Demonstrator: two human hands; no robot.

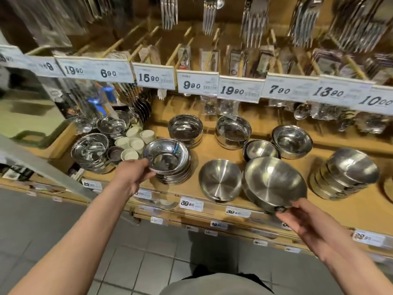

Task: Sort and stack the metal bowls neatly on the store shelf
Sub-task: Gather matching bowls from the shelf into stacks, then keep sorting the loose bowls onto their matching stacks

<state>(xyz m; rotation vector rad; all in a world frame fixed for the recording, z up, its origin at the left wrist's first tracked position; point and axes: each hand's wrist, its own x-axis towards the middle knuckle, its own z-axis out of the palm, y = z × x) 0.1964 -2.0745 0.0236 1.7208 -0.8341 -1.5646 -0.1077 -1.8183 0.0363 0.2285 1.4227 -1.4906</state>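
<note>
Head view: I hold a bowl in each of my hands over the shelf (pixel 212 154).

My left hand (pixel 133 171) pinches the near-left rim of a shiny bowl (pixel 167 155) sitting atop a short stack (pixel 173 176) at the shelf's left-centre. My right hand (pixel 297 216) grips the near rim of a large brushed bowl (pixel 274 182), tilted up towards me at the near right. A matching single bowl (pixel 220 179) lies just left of it, so I judge my right hand the nearer one for nesting them.
</note>
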